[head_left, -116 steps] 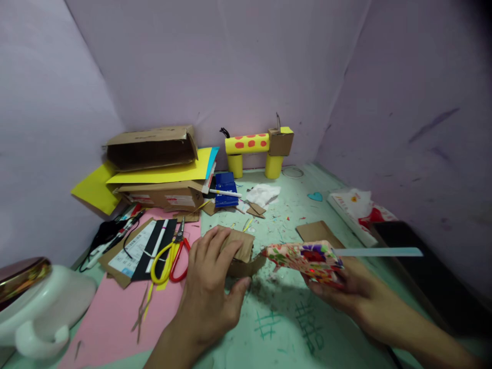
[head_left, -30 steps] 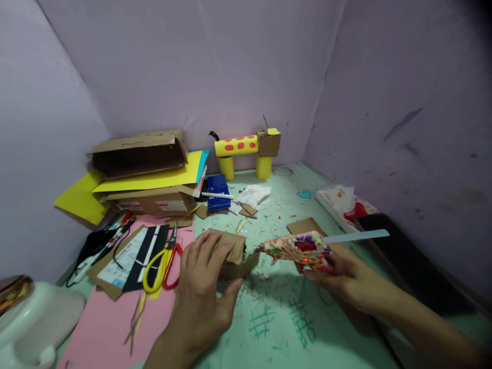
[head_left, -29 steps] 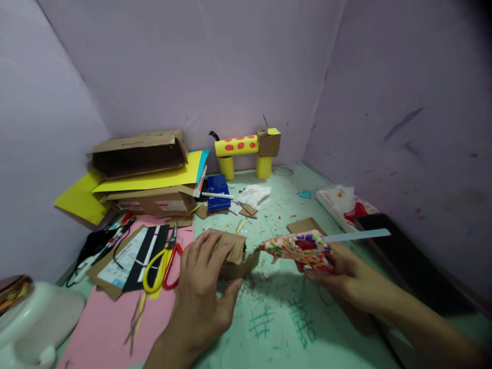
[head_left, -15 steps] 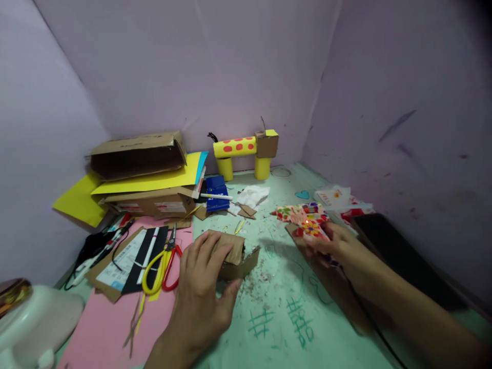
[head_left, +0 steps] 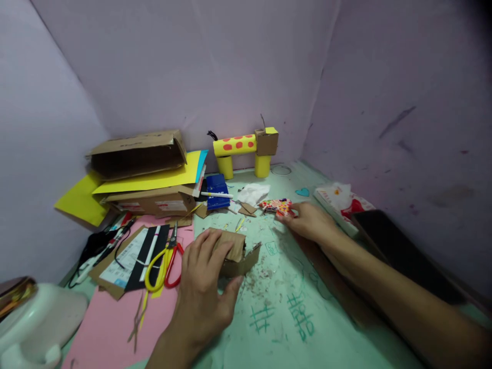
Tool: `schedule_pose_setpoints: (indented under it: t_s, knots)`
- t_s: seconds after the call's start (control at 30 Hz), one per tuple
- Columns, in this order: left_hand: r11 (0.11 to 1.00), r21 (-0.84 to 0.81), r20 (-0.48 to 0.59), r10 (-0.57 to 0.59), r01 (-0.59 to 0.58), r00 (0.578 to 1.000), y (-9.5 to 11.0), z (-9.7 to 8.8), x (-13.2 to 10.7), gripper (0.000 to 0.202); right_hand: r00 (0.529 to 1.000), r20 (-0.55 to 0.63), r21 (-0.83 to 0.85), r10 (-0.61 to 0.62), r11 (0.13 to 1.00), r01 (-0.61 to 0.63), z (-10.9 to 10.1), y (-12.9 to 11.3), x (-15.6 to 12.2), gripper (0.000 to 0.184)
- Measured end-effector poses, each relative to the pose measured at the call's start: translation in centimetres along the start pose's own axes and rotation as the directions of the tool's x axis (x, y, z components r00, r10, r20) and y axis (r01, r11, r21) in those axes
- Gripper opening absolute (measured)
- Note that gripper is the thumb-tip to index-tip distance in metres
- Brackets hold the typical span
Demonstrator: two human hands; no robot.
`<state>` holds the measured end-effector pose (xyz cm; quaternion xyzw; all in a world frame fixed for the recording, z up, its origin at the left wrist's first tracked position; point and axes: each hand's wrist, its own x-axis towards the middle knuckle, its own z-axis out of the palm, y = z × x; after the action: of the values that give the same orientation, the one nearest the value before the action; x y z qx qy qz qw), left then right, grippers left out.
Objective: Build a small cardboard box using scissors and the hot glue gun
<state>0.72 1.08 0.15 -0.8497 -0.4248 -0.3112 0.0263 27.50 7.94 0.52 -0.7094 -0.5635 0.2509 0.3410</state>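
My left hand [head_left: 207, 289] curves over a small folded cardboard box [head_left: 234, 249], fingers on its top and thumb near its front side. A loose flap stands out at the box's right end. In my right hand [head_left: 307, 218] is a flower-patterned glue gun [head_left: 275, 206], its nozzle pointing left, low over the table near a cardboard scrap [head_left: 247, 208]. The fingers cover the back of the glue gun. Behind them stands a yellow, red-spotted cardboard animal [head_left: 235, 145] with a box head.
Scissors with yellow and red handles [head_left: 165, 266] lie on pink paper [head_left: 103, 328] at left. Cardboard boxes and coloured sheets [head_left: 149, 177] are stacked behind. A white tissue [head_left: 253, 193] lies mid-back. At right are a dark slab [head_left: 400, 256] and a cardboard sheet [head_left: 326, 282].
My right hand has carried the glue gun leftward and farther back, down toward the table. My left hand stays on the cardboard box.
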Motion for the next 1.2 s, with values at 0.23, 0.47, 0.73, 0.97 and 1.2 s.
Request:
schedule_pose_setpoints:
  t_s: [0.23, 0.47, 0.73, 0.97, 1.2]
  knots:
    - [0.999, -0.046, -0.031, -0.020, 0.019, 0.999, 0.1, 0.2, -0.2, 0.045, 0.907, 0.366, 0.278, -0.210, 0.954, 0.109, 2.2, -1.6, -3.8, 0.055]
    - [0.997, -0.040, -0.077, -0.075, 0.072, 0.994, 0.5, 0.1, -0.1, 0.034, 0.667, 0.601, 0.630, -0.440, 0.775, -0.057, 4.9, -1.2, -1.4, 0.080]
    - [0.991, -0.070, -0.067, -0.118, 0.113, 0.991, 0.8, 0.3, 0.0, 0.035, 0.591, 0.638, 0.669, -0.495, 0.736, -0.106, 6.4, -1.6, -0.4, 0.078]
    - [0.990, -0.067, -0.081, -0.126, 0.121, 0.989, 0.7, 0.6, 0.0, 0.038, 0.628, 0.609, 0.656, -0.484, 0.753, -0.056, 6.7, -2.1, -1.0, 0.077]
    - [0.967, -0.072, -0.116, -0.250, 0.243, 0.961, 0.4, 0.4, 0.1, 0.046, 0.685, 0.573, 0.626, -0.450, 0.780, -0.011, 6.7, -2.8, -2.4, 0.071]
